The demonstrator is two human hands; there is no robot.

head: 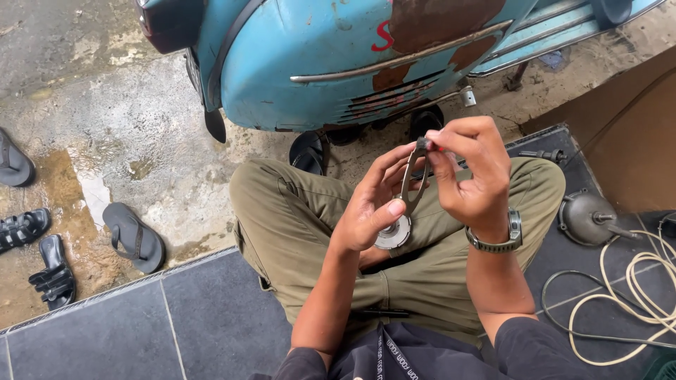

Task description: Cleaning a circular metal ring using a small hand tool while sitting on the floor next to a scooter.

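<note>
I sit cross-legged on dark floor tiles, both hands raised over my lap. My left hand grips a small metal part with a round disc at its lower end and a slim looped arm rising from it. My right hand, with a wristwatch below it, pinches the top end of that arm between thumb and fingers, where a small dark and red tip shows. The disc rests against my left palm.
A worn blue scooter body with rust patches stands just ahead of my knees. Sandals lie on wet concrete at left. A round grey metal cover, coiled cream cable and brown cardboard lie at right.
</note>
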